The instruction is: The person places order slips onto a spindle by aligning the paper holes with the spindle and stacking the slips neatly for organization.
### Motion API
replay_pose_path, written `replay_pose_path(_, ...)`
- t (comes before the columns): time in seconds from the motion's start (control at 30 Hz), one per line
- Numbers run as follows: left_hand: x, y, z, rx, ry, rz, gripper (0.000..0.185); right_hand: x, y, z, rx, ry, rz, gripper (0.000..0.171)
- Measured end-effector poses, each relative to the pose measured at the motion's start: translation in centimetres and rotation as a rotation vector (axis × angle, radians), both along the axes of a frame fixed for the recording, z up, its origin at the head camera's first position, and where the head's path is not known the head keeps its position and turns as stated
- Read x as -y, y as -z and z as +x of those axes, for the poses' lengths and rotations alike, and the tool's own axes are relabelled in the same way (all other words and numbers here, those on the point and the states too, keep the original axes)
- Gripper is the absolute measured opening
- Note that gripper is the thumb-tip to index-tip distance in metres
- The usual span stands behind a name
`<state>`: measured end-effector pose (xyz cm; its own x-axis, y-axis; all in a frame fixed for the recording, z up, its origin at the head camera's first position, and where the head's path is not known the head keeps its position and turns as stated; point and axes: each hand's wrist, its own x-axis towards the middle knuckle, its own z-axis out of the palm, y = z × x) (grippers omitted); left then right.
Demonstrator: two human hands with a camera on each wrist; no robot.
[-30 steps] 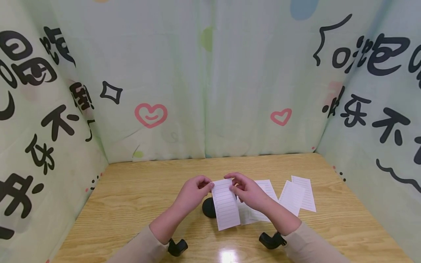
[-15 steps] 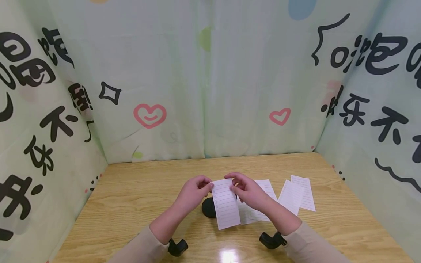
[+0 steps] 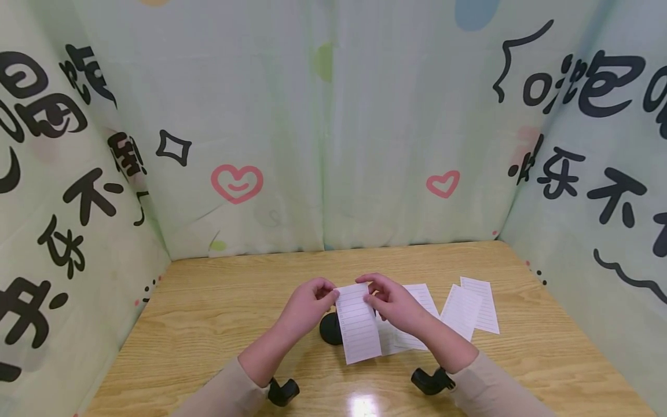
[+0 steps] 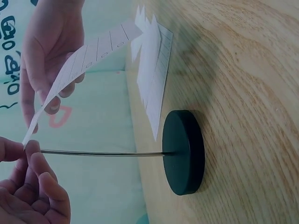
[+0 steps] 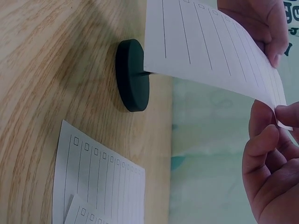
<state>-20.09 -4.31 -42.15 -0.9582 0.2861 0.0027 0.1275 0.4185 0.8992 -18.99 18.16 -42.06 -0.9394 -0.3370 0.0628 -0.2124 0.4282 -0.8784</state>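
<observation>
Printed fabric backdrop (image 3: pixel 323 127) on three sides: large black Chinese characters on both side panels, cut off and warped, only "乐不" legible at right; pink hearts, a black diamond outline, pastel dots. Wooden desk (image 3: pixel 219 324) below. Loose lined checklist slips (image 3: pixel 471 310) lie flat on the desk to the person's right, fanned and partly overlapping, each ruled with a small empty checkbox at the head of every line; no writing on them that I can read. Black spike stand (image 4: pixel 183 151): round base flat on the desk, thin metal pin rising straight up between the two hands. Held slip (image 3: pixel 357 322) hangs above the stand, long axis running from the hands down toward the person, sagging at its free end; its top edge sits level with the pin's tip, just beside it. Left hand (image 3: pixel 307 306) pinches the slip's top left corner between thumb and fingers. Right hand (image 3: pixel 392 301) pinches the top right corner likewise. Both hands about equally near the pin, one either side. Slip is blank apart from rules and checkboxes.
</observation>
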Motion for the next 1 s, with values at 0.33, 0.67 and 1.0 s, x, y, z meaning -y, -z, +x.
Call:
replay_pose_path(0.33,0.3,0.5,-0.4,0.091,0.015,0.128,0.019,0.1,0.4,-0.3,0.010,0.003,-0.007,0.033)
replay_pose_path(0.67,0.5,0.7,-0.4,0.154,0.017,0.201,0.020,0.3,0.6,-0.5,0.016,0.006,-0.012,0.032)
replay_pose_path(1.0,0.7,1.2,-0.4,0.167,-0.005,0.157,0.018,0.6,0.7,-0.5,0.029,-0.003,0.006,0.031)
